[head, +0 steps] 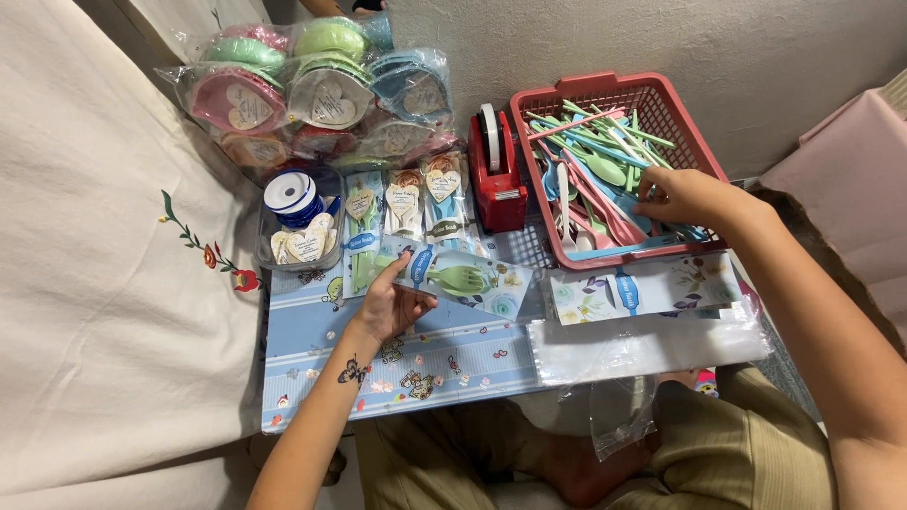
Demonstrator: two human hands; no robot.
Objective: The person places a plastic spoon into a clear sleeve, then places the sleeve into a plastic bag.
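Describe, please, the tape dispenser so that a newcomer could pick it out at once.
Find the red basket of pastel cutlery by the wall, where the right hand reaches in. Directly against its left side stands the tape dispenser: the only solid red block, with a white roll on top.

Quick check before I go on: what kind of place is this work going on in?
Likely a home craft or gift-packing spot, worked seated on the floor. A low blue patterned table holds a red tape dispenser, a red basket of pastel plastic cutlery, and bagged pastel bowl sets are stacked by the wall.

Tape dispenser [498,170] blocks basket's [605,87] left – bare mat [312,331] (lower left) open.
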